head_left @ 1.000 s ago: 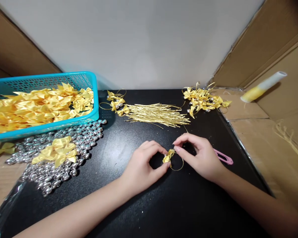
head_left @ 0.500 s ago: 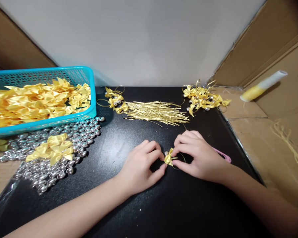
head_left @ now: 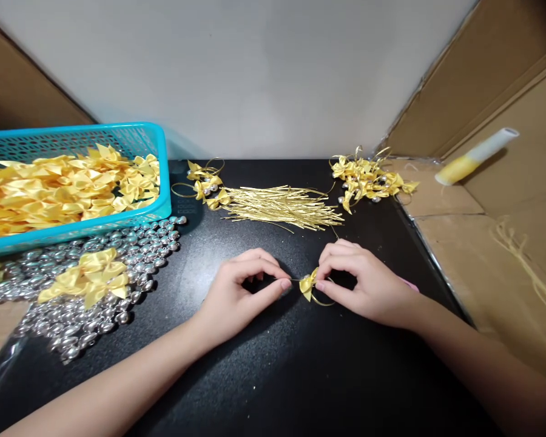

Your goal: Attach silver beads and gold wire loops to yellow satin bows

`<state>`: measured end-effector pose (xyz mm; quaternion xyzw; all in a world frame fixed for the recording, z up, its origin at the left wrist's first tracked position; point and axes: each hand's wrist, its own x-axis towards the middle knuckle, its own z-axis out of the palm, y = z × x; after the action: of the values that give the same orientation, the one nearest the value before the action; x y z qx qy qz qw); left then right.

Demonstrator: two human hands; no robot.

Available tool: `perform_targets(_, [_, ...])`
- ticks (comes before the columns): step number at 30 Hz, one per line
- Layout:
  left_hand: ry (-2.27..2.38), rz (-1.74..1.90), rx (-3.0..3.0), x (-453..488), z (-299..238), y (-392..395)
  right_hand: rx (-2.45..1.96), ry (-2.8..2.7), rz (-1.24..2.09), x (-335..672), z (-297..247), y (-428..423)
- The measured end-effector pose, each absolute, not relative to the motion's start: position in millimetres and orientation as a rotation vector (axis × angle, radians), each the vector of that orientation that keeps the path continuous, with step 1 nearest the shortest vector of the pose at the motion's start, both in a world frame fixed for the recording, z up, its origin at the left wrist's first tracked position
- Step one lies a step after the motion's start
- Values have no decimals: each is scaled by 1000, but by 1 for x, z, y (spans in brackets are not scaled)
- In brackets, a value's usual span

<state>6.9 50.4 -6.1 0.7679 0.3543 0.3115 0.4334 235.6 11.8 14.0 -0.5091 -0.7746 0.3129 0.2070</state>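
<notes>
Between my hands, just above or on the black table, is a yellow ribbon bow (head_left: 306,286) with a gold cord loop (head_left: 321,302) hanging from it. My right hand (head_left: 361,282) pinches the bow's right side between thumb and fingertips. To the left, my left hand (head_left: 246,291) has thumb and forefinger pressed together on a thin string (head_left: 295,280) that runs taut to the bow. The bow's bell or bead is mostly hidden by my right fingers.
A turquoise basket (head_left: 166,182) of yellow bows stands at left. Silver beads (head_left: 150,255) lie before it, with several bows (head_left: 91,276) on top. Gold cords (head_left: 282,206) lie at the back between two groups of beaded bows (head_left: 361,176). A tube (head_left: 477,156) rests on cardboard at right.
My left hand has left the bow and moved left, drawing a thin string out straight. My right hand keeps its pinch on the bow.
</notes>
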Motion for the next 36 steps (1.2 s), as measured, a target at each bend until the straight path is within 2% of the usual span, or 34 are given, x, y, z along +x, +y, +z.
perform_targets(10, [937, 850, 1631, 7, 0, 54, -1441, -2133, 824, 241, 19, 13])
perform_targets(19, [892, 877, 1537, 9, 1, 53, -1441, -2112, 650, 242, 23, 14])
perform_targets(22, [872, 905, 1448, 9, -1, 53, -1651, -2184, 456, 257, 29, 16])
perform_targets(26, [879, 917, 1306, 9, -5, 53, -2184, -2284, 252, 281, 35, 14])
perform_targets(31, [914, 927, 1164, 10, -8, 52, -2618, -2215, 443, 294, 39, 14])
perform_targets(36, [903, 950, 1117, 12, -7, 52, -2655, -2214, 593, 296, 37, 14])
